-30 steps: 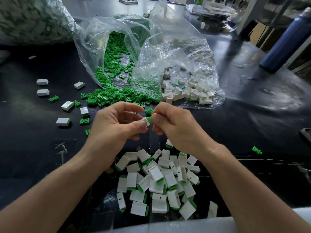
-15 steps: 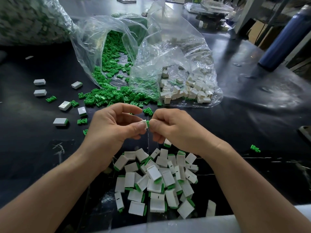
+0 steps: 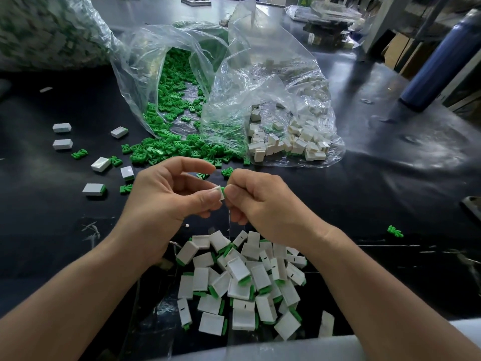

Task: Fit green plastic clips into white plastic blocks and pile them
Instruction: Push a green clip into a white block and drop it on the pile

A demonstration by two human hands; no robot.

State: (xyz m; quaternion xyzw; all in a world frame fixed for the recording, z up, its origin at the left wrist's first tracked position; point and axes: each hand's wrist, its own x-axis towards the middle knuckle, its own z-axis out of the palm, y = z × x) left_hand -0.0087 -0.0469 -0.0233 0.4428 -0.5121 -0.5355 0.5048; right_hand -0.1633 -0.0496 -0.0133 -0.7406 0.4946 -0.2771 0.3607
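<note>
Above the pile: I see the left hand (image 3: 166,201) pinching a block (image 3: 219,193) between thumb and fingers. The right hand (image 3: 260,204) pinches at the block's end, on a clip (image 3: 223,189) of which only a green sliver shows.
Step in hand: seating the clip, I judge. It looks nearly home, though the fingers hide the joint.
Done: a loose pile (image 3: 242,282) of fitted blocks lies on the table (image 3: 390,191) just below the hands, with green ends showing on many.
Strays: a few stray blocks (image 3: 94,189), at least two with green ends, lie well apart to the left with odd clips among them, not yet piled.
Left to do: many loose clips (image 3: 166,149) spill from the clip bag (image 3: 130,74), and many empty blocks (image 3: 286,144) sit in the block bag (image 3: 307,82) beside it.
Verdict: I rate the job well short of finished.
</note>
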